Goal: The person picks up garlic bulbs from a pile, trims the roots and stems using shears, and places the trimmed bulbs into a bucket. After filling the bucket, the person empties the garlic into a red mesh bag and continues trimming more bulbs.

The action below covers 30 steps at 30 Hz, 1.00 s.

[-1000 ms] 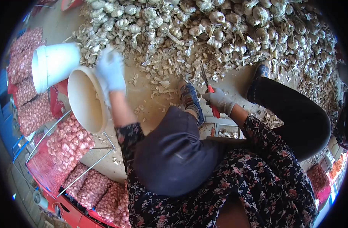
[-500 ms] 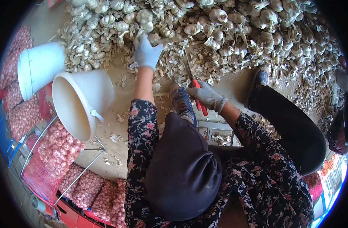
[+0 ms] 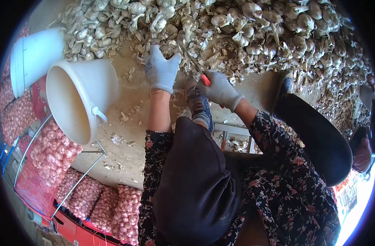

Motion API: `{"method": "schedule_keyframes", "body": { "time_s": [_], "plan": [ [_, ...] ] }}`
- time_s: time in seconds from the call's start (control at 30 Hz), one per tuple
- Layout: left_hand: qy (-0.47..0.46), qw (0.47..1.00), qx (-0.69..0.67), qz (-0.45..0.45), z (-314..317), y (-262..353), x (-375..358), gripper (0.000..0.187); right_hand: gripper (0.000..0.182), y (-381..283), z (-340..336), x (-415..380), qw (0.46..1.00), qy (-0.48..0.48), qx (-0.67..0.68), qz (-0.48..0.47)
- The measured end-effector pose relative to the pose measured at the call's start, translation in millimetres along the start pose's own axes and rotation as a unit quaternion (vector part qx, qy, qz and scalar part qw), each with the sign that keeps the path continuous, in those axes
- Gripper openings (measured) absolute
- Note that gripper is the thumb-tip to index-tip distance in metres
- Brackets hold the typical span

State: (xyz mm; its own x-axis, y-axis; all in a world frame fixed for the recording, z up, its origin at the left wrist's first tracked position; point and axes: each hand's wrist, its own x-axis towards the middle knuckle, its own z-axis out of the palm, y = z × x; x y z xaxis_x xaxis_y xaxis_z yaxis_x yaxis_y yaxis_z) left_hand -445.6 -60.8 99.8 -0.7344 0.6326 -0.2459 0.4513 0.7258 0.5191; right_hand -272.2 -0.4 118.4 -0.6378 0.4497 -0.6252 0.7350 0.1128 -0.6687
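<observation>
My left hand point(image 3: 160, 70), in a pale grey knitted glove, is at the near edge of the garlic heap point(image 3: 253, 37). Its thumb stands apart from the fingers, and no bulb shows between them; the fingertips are partly hidden among loose skins. My right hand point(image 3: 221, 89), gloved in darker grey, is closed around the red handle point(image 3: 205, 80) of long-bladed shears point(image 3: 190, 57). The narrow blade points up and left, its tip just beyond my left thumb. A garlic bulb with its stem point(image 3: 190, 28) lies close past the tip.
A white bucket point(image 3: 107, 80) lies tilted at the left, beside another pale bucket point(image 3: 40, 55). Net sacks of garlic point(image 3: 58, 151) line the lower left by a metal frame point(image 3: 83, 180). Dry skins litter the floor, and my shoe point(image 3: 197, 102) stands below the heap.
My left hand has drawn back from a bulb in the heap. My right hand has brought the shears leftward, close to my left hand. The view has shifted slightly.
</observation>
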Motion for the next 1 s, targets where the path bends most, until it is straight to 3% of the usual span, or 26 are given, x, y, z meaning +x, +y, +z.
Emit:
{"method": "schedule_keyframes", "body": {
  "time_s": [0.1, 0.17, 0.23, 0.3, 0.33, 0.4, 0.5, 0.57, 0.63, 0.67, 0.7, 0.77, 0.8, 0.87, 1.0],
  "plan": [
    [0.003, 1.0, 0.03, -0.007, 8.9, -36.9, -7.2, 0.057, 0.033, 20.8, 5.8, -10.5, 0.995, -0.02, 0.056, 0.076],
    [-0.018, 0.991, 0.055, 0.125, 38.3, -91.7, -11.5, 0.062, 0.035, 21.1, 2.3, -19.0, 0.955, -0.069, 0.185, 0.221],
    [0.007, 0.986, 0.038, 0.164, 46.1, -99.8, -21.6, 0.067, 0.038, 33.9, 7.9, -18.3, 0.96, -0.085, 0.148, 0.223],
    [0.005, 0.99, -0.125, 0.059, 52.6, -100.3, -27.2, 0.069, 0.042, 46.4, 19.5, -14.8, 0.985, -0.071, 0.041, 0.151],
    [0.006, 0.991, -0.124, 0.055, 50.5, -96.3, -27.0, 0.069, 0.043, 32.5, 12.8, -15.8, 0.99, -0.068, -0.021, 0.124],
    [0.019, 0.993, -0.111, -0.047, 47.9, -89.0, -22.4, 0.075, 0.043, 33.2, 16.9, -12.3, 0.99, -0.063, -0.05, 0.114],
    [-0.061, 0.995, -0.033, -0.075, 29.7, -69.0, -3.2, 0.081, 0.041, 35.8, 17.9, -5.3, 0.988, -0.065, -0.099, 0.099],
    [-0.072, 0.996, -0.001, -0.049, 36.9, -83.0, 8.0, 0.071, 0.041, 36.8, 16.9, -0.4, 0.985, -0.076, -0.119, 0.095],
    [-0.124, 0.973, -0.182, -0.071, 46.6, -116.6, 15.4, 0.059, 0.041, 30.7, 14.8, 3.2, 0.983, -0.066, -0.145, 0.094],
    [-0.178, 0.9, -0.343, -0.2, 28.4, -96.9, 5.7, 0.056, 0.041, 28.0, 12.6, 7.3, 0.983, -0.066, -0.144, 0.093],
    [-0.178, 0.901, -0.342, -0.2, 23.6, -93.0, -5.6, 0.056, 0.039, 25.0, 11.0, 10.7, 0.986, -0.057, -0.137, 0.081],
    [-0.134, 0.786, -0.594, -0.101, 25.1, -96.9, -22.4, 0.06, 0.038, 19.0, 9.8, 15.9, 0.988, -0.051, -0.129, 0.069],
    [-0.13, 0.755, -0.639, -0.067, 28.3, -97.8, -29.3, 0.064, 0.038, 16.5, 10.6, 17.3, 0.988, -0.045, -0.143, 0.029],
    [-0.125, 0.751, -0.643, -0.084, 16.8, -79.6, -40.9, 0.064, 0.041, 14.1, 13.4, 12.1, 0.981, -0.021, -0.187, -0.054],
    [-0.162, 0.76, -0.625, -0.076, -12.4, -59.3, -39.4, 0.066, 0.04, -5.0, -1.6, -9.4, 0.95, 0.024, -0.29, -0.113]
  ]
}}
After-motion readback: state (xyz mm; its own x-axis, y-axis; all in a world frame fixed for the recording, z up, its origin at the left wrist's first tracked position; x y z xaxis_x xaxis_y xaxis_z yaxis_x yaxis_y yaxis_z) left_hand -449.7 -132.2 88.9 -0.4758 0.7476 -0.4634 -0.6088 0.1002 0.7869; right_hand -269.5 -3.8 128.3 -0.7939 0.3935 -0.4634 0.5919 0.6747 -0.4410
